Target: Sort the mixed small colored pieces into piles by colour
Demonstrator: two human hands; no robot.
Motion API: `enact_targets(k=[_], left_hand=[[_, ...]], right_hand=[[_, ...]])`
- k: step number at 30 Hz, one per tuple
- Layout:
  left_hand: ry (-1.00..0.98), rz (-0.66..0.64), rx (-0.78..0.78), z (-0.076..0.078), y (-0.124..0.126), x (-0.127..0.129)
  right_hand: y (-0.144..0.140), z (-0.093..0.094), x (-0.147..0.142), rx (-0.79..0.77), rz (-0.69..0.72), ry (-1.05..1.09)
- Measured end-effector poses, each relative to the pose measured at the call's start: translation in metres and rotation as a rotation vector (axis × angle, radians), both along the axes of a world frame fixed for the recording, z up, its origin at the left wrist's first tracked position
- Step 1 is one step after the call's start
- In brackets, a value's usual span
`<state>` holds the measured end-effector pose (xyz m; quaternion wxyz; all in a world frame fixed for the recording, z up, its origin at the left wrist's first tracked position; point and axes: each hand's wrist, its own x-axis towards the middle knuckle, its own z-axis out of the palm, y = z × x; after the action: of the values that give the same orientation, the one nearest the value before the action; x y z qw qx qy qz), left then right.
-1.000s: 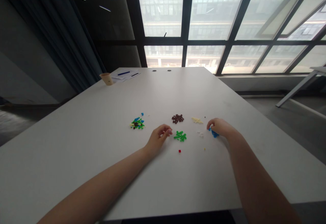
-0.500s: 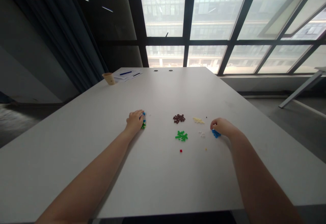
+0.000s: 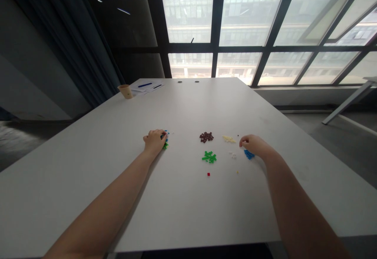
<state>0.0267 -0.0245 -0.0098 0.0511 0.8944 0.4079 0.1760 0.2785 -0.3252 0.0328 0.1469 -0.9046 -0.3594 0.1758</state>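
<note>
At the left, my left hand (image 3: 154,141) rests on the table with its fingers curled round a small cluster of blue and green toy bricks (image 3: 165,146); the palm hides most of that cluster. On the other side, my right hand (image 3: 255,146) is closed in a pinch just above a pile of blue toy bricks (image 3: 249,154). Whatever lies between its fingertips is too small to make out. Close to the right hand are a few white bricks (image 3: 233,155) and a heap of cream-coloured bricks (image 3: 229,138).
Between the hands lie brown bricks (image 3: 206,137) and green bricks (image 3: 209,157). Nearer me are a single red brick (image 3: 209,174) and a tiny yellow piece (image 3: 237,172). A paper cup (image 3: 125,91) and papers with a pen (image 3: 145,85) occupy the white table's far left.
My right hand has shifted slightly left and up from the blue pile, its pinched fingertips now pointing left. My left hand has turned a little over the cluster, its fingers slightly lower.
</note>
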Motion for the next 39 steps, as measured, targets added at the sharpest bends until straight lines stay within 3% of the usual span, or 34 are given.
enact_targets(k=[6, 9, 19, 26, 33, 36, 39], left_hand=[[-0.083, -0.022, 0.017, -0.007, 0.005, 0.004], [-0.032, -0.070, -0.024, -0.010, 0.005, 0.004], [0.022, -0.040, 0.108, 0.001, -0.007, 0.001], [-0.008, -0.065, 0.051, -0.001, -0.004, 0.002], [-0.271, -0.263, -0.005, -0.001, -0.003, 0.004], [-0.405, -0.361, -0.096, 0.005, -0.019, 0.008], [-0.573, -0.449, -0.316, 0.007, -0.052, 0.016]], right_hand=[[0.001, 0.000, -0.002, 0.013, -0.002, -0.010], [0.001, 0.001, -0.003, 0.015, 0.006, -0.013], [-0.001, 0.004, -0.005, 0.021, 0.019, -0.017], [0.002, 0.007, -0.011, 0.073, 0.058, -0.018], [0.006, 0.007, -0.017, 0.118, 0.101, -0.008], [0.010, 0.007, -0.022, 0.152, 0.112, -0.015], [0.018, 0.009, -0.035, 0.230, 0.156, -0.010]])
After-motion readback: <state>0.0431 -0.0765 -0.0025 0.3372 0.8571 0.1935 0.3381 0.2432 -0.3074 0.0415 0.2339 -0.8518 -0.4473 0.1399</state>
